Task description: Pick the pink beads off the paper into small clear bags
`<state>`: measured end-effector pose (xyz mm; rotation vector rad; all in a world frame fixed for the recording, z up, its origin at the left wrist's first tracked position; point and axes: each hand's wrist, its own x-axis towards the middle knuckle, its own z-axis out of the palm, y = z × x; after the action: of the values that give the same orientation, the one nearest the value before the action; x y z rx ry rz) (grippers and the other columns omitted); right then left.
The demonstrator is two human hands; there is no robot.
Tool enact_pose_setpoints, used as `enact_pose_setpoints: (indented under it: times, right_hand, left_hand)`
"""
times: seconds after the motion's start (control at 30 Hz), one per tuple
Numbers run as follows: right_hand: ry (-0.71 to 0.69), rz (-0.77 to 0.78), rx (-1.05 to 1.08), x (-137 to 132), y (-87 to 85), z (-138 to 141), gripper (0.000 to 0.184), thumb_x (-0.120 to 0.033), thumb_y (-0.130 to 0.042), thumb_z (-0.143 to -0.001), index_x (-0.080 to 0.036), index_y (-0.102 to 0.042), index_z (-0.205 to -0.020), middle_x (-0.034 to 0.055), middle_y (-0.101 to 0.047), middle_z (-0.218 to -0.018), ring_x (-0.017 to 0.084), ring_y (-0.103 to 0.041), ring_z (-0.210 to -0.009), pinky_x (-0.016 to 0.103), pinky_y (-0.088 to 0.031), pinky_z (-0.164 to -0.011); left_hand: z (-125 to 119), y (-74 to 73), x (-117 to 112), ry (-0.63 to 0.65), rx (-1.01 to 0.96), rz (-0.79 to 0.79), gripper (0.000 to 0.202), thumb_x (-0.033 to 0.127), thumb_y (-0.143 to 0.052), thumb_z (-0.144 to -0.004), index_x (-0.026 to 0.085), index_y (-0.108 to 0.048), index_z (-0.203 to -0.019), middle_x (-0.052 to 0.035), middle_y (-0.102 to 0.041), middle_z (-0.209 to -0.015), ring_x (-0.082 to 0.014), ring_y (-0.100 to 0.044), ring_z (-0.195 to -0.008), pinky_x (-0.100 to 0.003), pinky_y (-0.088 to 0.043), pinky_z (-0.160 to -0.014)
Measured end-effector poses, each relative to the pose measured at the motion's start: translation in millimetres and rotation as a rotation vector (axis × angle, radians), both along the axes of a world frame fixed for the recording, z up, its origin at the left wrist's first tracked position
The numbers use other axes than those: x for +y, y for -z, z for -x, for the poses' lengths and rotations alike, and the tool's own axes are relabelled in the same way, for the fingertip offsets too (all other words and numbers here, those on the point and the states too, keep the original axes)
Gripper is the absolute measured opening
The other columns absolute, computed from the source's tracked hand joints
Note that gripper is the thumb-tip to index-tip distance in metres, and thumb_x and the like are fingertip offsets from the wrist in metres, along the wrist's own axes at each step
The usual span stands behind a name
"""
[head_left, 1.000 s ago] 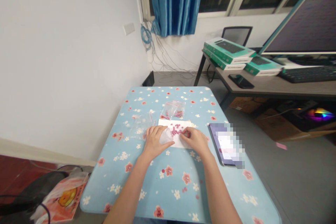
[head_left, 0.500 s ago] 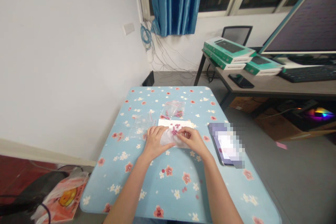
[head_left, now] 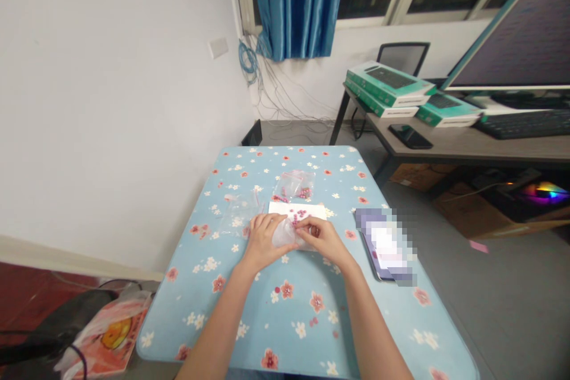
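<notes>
Both my hands meet over a white paper sheet (head_left: pixel 297 210) on a blue floral tablecloth (head_left: pixel 249 314). My left hand (head_left: pixel 266 242) presses on a clear plastic bag (head_left: pixel 285 234), and my right hand (head_left: pixel 319 236) pinches that bag's far side. Small pink beads (head_left: pixel 301 214) lie on the paper, some at the bag's edge. Others may be hidden under my fingers. Behind the paper is a clear zip bag (head_left: pixel 294 185) with pink beads in it. A second clear bag (head_left: pixel 238 214) lies flat to the left.
A tablet (head_left: pixel 385 243) with a blurred screen lies on the table's right side. Behind the table stands a desk (head_left: pixel 463 148) with green boxes, a keyboard and a monitor. A wall runs along the left, and a printed plastic bag (head_left: pixel 107 332) lies low at left.
My right hand has moved left toward my left hand. The clear bag has shifted up and right, now covering more of the paper and the pink beads.
</notes>
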<state>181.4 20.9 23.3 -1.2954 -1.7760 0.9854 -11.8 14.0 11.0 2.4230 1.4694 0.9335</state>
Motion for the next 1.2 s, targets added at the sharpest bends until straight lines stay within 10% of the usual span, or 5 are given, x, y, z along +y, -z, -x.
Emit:
enact_pose_setpoints:
  times: [0.23, 0.73, 1.2]
  right_hand:
    - [0.245, -0.054, -0.367, 3, 2.3, -16, 0.017, -0.034, -0.058, -0.074, -0.02, -0.066, -0.08, -0.0006, -0.061, -0.063, 0.013, -0.053, -0.058, 0.023, -0.031, -0.054]
    - [0.299, -0.005, -0.543, 5, 7.7, -8, 0.017, -0.034, -0.054, -0.076, -0.022, -0.066, -0.079, -0.001, -0.063, -0.065, 0.014, -0.056, -0.062, 0.023, -0.026, -0.052]
    - [0.029, 0.053, 0.09, 3, 1.3, -2, 0.021, -0.037, -0.061, -0.076, -0.017, -0.064, -0.077, -0.0029, -0.052, -0.06, 0.009, -0.036, -0.05, 0.022, -0.028, -0.049]
  left_hand:
    - [1, 1.3, 0, -0.006, 0.009, 0.007, 0.063, 0.053, -0.071, -0.066, 0.024, -0.052, -0.118, -0.0052, -0.06, -0.114, -0.0249, -0.051, -0.106, -0.04, -0.031, -0.095]
    - [0, 0.7, 0, -0.013, 0.006, -0.001, 0.062, 0.053, -0.072, -0.065, 0.024, -0.053, -0.116, -0.0052, -0.061, -0.113, -0.0253, -0.051, -0.105, -0.04, -0.032, -0.094]
    - [0, -1.2, 0, -0.005, 0.0, 0.01, 0.061, 0.052, -0.071, -0.066, 0.023, -0.053, -0.116, -0.0048, -0.061, -0.109, -0.0245, -0.051, -0.102, -0.04, -0.033, -0.092]
